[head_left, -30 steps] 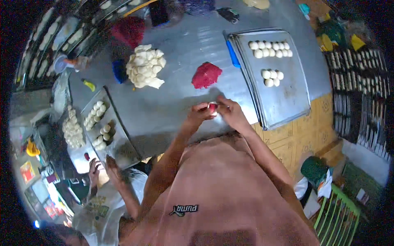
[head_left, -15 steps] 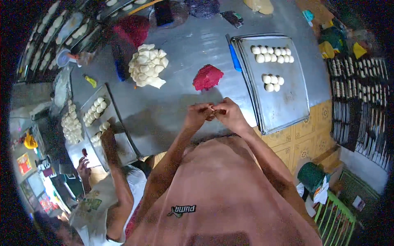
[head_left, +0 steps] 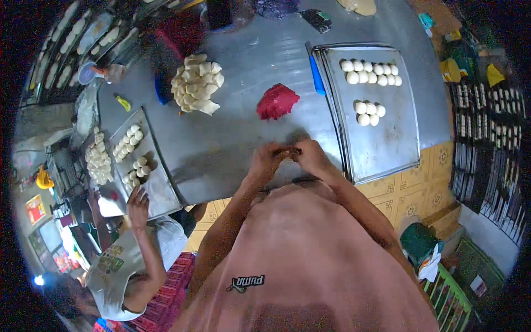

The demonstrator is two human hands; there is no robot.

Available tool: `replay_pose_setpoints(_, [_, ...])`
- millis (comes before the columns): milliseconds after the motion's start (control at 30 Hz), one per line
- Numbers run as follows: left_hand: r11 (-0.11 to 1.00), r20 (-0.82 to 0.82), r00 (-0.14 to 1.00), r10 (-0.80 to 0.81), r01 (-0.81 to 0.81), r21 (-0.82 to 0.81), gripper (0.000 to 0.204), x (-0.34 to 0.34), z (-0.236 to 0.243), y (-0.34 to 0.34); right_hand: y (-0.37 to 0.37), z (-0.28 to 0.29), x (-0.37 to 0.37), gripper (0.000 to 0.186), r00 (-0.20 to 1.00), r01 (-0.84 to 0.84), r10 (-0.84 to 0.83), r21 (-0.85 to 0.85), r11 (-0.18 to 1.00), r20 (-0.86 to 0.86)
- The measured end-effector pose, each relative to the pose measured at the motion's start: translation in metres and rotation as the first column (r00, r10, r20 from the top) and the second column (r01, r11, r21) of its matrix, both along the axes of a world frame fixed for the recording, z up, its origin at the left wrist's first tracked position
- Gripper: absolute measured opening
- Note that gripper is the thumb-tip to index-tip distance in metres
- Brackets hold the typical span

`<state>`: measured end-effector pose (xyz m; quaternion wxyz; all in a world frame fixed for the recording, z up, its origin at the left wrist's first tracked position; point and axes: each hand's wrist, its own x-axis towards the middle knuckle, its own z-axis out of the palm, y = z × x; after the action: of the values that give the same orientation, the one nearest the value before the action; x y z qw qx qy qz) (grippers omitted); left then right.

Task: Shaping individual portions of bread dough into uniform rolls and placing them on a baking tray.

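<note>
Close to the table's near edge, my left hand [head_left: 267,159] and my right hand [head_left: 311,157] meet fingertip to fingertip. Both are closed in a pinch around something small, which the fingers hide. Just beyond them lies a lump of crumbly dark-pink paste [head_left: 278,102] on the metal table [head_left: 232,138]. Left of the paste is a heap of cut pale dough pieces [head_left: 197,86]. To the right, a metal tray [head_left: 390,152] carries round white dough balls [head_left: 368,73] in two groups, with a blue-handled tool [head_left: 317,76] along its left edge.
At the left, a co-worker's hand [head_left: 138,206] is beside another tray [head_left: 160,191] with dough balls, near a second dough heap [head_left: 99,161]. Racks of filled trays [head_left: 489,110] stand at the right. A green container [head_left: 418,239] sits at the lower right.
My hands stay together, and my right hand has turned slightly, its fingers now more hidden. The co-worker's arm has drawn back from the dough balls toward the tray's near edge.
</note>
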<state>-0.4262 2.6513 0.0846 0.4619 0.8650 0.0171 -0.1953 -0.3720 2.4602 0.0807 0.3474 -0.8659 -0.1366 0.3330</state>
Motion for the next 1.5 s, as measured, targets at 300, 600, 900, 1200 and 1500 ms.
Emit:
replay_pose_setpoints(300, [0.999, 0.502, 0.864, -0.034, 0.033, 0.012, 0.060, -0.031, -0.012, -0.016, 0.007, -0.010, -0.027, 0.017, 0.938, 0.339, -0.338, 0.410, 0.847, -0.076])
replay_pose_setpoints(600, [0.998, 0.561, 0.826, 0.055, -0.070, 0.006, 0.047, 0.000, -0.036, 0.000, 0.014, 0.007, -0.018, 0.020, 0.865, 0.463, -0.500, 0.326, 0.824, 0.038])
replay_pose_setpoints(900, [0.649, -0.398, 0.889, 0.226, -0.442, -0.619, 0.037, 0.013, -0.007, -0.051, -0.041, 0.042, -0.026, 0.018, 0.788, 0.603, -0.579, 0.449, 0.660, -0.207])
replay_pose_setpoints(1200, [0.808, -0.281, 0.939, 0.196, -0.317, -0.496, 0.035, 0.039, -0.008, -0.057, -0.218, 0.063, 0.095, 0.024, 0.709, 0.603, -0.543, 0.012, 0.798, 0.450])
replay_pose_setpoints(1500, [0.807, -0.142, 0.915, 0.378, -0.401, -0.433, 0.032, 0.026, -0.026, 0.039, -0.211, 0.020, 0.101, 0.033, 0.633, 0.605, -0.569, 0.122, 0.787, 0.526])
